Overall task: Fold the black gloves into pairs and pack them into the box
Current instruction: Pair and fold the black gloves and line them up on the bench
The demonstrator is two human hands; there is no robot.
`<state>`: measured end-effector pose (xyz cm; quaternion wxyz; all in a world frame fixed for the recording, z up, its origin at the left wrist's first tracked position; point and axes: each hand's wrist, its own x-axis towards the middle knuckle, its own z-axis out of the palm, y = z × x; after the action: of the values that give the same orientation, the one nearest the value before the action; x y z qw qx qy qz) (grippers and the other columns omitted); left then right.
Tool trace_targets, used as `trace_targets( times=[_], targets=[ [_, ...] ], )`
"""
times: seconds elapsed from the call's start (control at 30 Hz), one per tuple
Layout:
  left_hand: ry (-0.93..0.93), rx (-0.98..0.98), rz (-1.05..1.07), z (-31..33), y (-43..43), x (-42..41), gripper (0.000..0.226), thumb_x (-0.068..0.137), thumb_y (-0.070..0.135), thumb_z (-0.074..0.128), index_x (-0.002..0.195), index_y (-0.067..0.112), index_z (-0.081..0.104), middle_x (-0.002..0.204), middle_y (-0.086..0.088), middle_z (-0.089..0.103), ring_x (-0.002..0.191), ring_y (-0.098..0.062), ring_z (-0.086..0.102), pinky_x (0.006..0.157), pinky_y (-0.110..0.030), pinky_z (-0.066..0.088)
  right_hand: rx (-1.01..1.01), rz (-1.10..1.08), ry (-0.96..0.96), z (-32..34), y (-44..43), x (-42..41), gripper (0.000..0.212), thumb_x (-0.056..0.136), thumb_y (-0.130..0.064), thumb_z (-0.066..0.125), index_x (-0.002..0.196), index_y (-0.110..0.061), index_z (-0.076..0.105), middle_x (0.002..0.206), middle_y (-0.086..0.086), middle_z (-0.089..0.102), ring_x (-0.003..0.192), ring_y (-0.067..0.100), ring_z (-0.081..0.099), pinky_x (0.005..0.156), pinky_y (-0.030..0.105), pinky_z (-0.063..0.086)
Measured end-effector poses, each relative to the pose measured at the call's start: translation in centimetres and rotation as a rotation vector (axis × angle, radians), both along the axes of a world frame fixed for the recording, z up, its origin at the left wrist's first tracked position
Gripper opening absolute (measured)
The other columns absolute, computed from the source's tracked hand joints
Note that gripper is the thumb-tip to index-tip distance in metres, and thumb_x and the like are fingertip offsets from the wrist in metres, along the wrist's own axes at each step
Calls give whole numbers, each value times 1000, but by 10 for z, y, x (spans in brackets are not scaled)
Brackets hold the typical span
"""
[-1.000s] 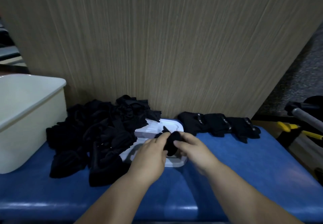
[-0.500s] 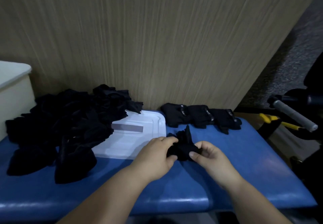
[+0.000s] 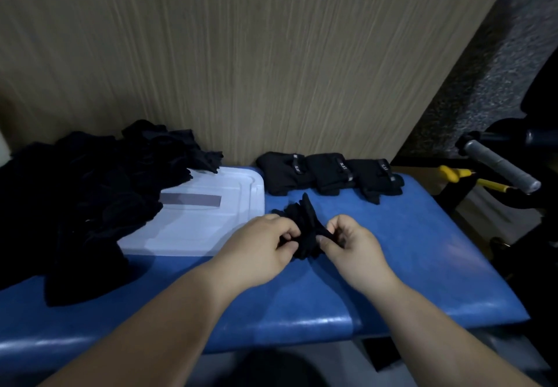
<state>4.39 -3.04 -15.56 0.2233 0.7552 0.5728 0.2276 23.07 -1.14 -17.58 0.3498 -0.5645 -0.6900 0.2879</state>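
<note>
Both hands work over the blue table (image 3: 407,265), near its middle. The left hand (image 3: 265,244) and the right hand (image 3: 353,244) each pinch the same glove bundle (image 3: 305,220) between thumb and curled fingers, 1 hand on each side of it. The bundle's loose end points up toward 12 o'clock. I cannot tell whether its underside touches the table.

Taking the bundle as the centre of the dial:

- From 2 to 5 o'clock the table lies bare out to its right edge, which slants away toward 1 o'clock. This is the widest open room.
- At 6 o'clock a bare strip reaches the rounded near edge, crossed by the 2 forearms.
- At 10 o'clock the white lid (image 3: 211,214) lies flat, its right edge just beside the bundle.
- From 9 to 10 o'clock the pile of gloves (image 3: 90,199) covers the left part of the table and overlaps the lid's far left corner.
- At 12 to 1 o'clock the row of 3 folded pairs (image 3: 329,172) lies side by side, touching, just before the wood panel (image 3: 271,54) that closes the table's far edge.
- Past the right edge, at 2 o'clock, are a yellow-handled tool (image 3: 451,172) and a grey grip (image 3: 498,164).

Count: 2 hands, 1 bundle, 3 folded pairs, 1 pile, 1 lid.
</note>
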Motion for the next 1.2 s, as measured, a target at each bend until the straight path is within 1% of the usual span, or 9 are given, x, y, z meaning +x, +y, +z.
trace_targets(
  times=[0.23, 0.37, 0.5, 0.77, 0.9, 1.03, 1.1, 1.17, 1.2],
  targets=[
    [65, -85, 41, 3, 0, 9, 25, 95, 38, 49, 117, 31, 57, 111, 12, 56, 91, -7, 51, 78, -22, 42, 55, -38, -43, 0, 1, -1, 30, 87, -17, 67, 71, -21, 42, 58, -9, 43, 51, 6, 37, 51, 19, 35],
    [120, -68, 53, 4, -1, 12, 15, 93, 43, 50, 88, 29, 51, 93, 11, 52, 84, -12, 50, 69, -26, 38, 77, -40, -76, 1, -2, -1, 29, 88, -15, 63, 72, -22, 41, 57, -10, 43, 51, 6, 37, 50, 19, 34],
    [48, -59, 98, 2, -1, 14, 29, 91, 42, 53, 70, 29, 38, 74, 10, 47, 67, -10, 45, 56, -26, 31, 98, -51, -115, 5, -5, -2, 26, 89, -15, 60, 74, -23, 39, 55, -8, 42, 49, 8, 37, 52, 29, 37],
    [-20, 60, 255, 6, -6, 12, 27, 91, 31, 51, 72, 21, 34, 60, 4, 46, 54, -14, 40, 47, -28, 30, 159, -116, -174, 12, -7, -4, 27, 87, -11, 53, 76, -26, 34, 53, -6, 44, 50, 16, 41, 56, 42, 41],
    [-65, 71, 281, 5, -6, 14, 25, 93, 32, 47, 75, 22, 33, 71, 1, 62, 63, -19, 53, 56, -35, 42, 132, -19, -98, 14, -11, -5, 24, 91, -17, 56, 81, -26, 36, 54, -7, 49, 50, 13, 44, 56, 39, 41],
    [-272, 27, 226, 4, -4, 14, 16, 93, 36, 50, 86, 29, 38, 69, -5, 65, 67, -23, 60, 64, -44, 49, 76, 80, -31, 15, -11, -3, 23, 91, -19, 60, 86, -24, 38, 54, -16, 53, 52, 14, 50, 54, 30, 41],
    [-344, -20, 187, 7, -5, 15, 17, 91, 36, 56, 94, 31, 40, 69, -4, 66, 59, -15, 58, 58, -35, 47, 88, 73, -26, 14, -10, -2, 23, 91, -16, 59, 84, -23, 39, 54, -15, 54, 52, 15, 49, 54, 29, 40],
    [-313, -39, 166, 7, -7, 16, 21, 88, 34, 61, 96, 31, 41, 67, -1, 63, 49, -8, 49, 52, -27, 40, 117, 47, -18, 14, -10, -2, 24, 90, -13, 59, 81, -22, 39, 54, -13, 52, 50, 16, 47, 51, 27, 39],
    [-285, -40, 172, 6, -7, 16, 21, 88, 32, 61, 93, 31, 41, 66, -1, 63, 49, -9, 47, 52, -28, 40, 133, 36, -19, 15, -9, -1, 25, 90, -11, 58, 80, -22, 39, 52, -12, 51, 48, 12, 44, 50, 25, 37]
  ],
)
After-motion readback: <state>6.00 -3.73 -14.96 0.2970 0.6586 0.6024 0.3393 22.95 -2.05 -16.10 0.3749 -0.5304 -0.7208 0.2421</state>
